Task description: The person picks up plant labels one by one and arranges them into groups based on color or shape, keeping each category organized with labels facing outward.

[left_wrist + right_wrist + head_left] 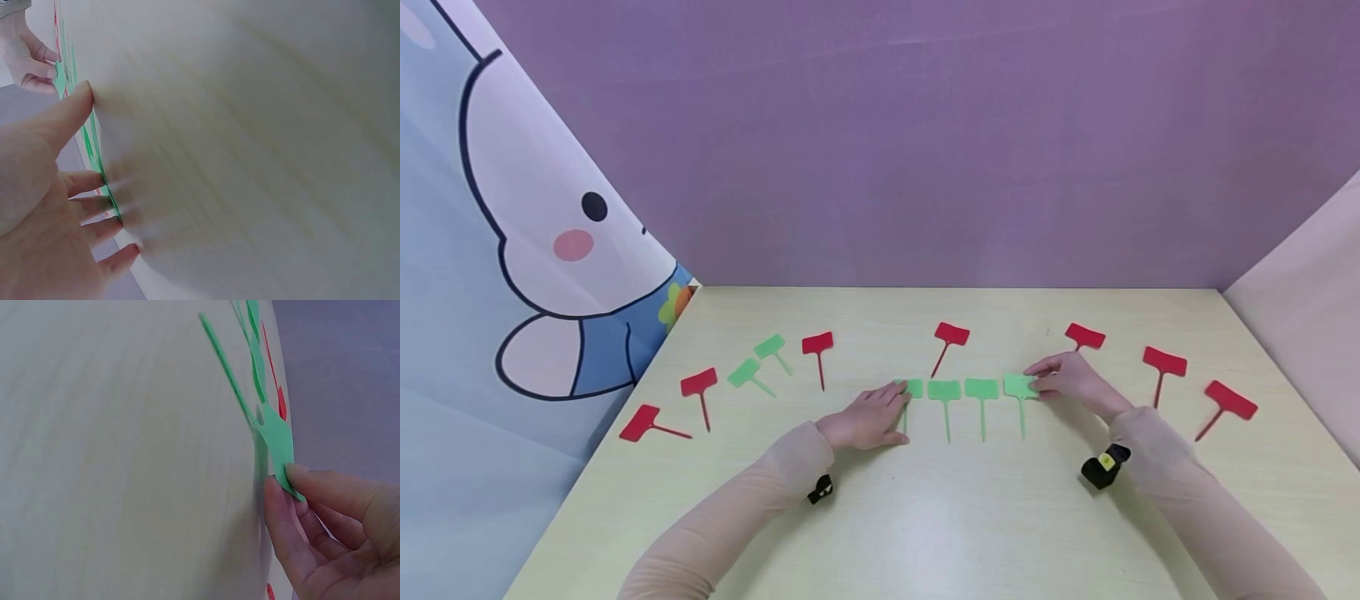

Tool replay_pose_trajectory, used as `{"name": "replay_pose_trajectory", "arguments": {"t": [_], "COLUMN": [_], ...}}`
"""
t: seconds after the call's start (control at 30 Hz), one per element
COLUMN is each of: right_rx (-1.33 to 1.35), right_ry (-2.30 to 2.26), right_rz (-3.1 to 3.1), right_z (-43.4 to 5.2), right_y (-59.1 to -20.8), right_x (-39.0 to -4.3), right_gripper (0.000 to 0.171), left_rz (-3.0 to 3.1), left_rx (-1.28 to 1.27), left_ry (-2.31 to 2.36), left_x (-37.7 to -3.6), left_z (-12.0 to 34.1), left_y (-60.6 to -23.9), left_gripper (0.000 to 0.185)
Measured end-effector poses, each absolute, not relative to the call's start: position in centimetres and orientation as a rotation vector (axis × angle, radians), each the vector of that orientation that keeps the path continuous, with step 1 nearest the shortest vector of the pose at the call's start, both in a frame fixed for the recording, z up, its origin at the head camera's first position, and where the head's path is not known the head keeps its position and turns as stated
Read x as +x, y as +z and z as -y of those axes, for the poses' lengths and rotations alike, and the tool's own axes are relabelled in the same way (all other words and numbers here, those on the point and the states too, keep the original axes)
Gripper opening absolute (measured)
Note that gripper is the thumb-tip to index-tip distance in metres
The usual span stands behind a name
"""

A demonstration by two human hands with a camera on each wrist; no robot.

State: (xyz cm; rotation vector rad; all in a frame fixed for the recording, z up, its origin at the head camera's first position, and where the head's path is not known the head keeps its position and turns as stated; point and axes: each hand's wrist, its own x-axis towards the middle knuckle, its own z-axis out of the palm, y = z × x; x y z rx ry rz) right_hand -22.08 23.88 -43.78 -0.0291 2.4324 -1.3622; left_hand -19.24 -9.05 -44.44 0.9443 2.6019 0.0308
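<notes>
My right hand [1071,379] pinches the right edge of a green plant label [1018,385] between thumb and fingers. In the right wrist view this green label [280,447] tilts up from the table, its stem pointing away from the hand. My left hand [868,417] lies spread, palm down, with its fingertips resting on the leftmost green label [915,388] of the row and partly covering it. Between the hands, two more green labels [943,390] lie side by side, stems toward me. The left wrist view shows the left fingers [103,231] extended against the table.
Two loose green labels [745,372] lie at the left. Red labels [698,382] are scattered along the left side, a red label [952,334] lies behind the row, and several more red labels [1165,361] are at the right. A purple cloth [925,167] hangs behind the table [970,525].
</notes>
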Motion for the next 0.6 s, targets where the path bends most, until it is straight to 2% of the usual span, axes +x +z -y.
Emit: {"name": "replay_pose_trajectory", "arguments": {"t": [0.6], "right_rx": [-0.247], "right_ry": [-1.159], "right_rz": [-2.639], "right_z": [-23.51], "right_y": [-44.56], "right_x": [-22.61], "right_gripper": [0.023], "left_rz": [-2.597], "left_rx": [0.954], "left_ry": [0.049], "left_x": [-19.31], "left_z": [9.10], "left_y": [-44.56], "left_gripper": [0.070]}}
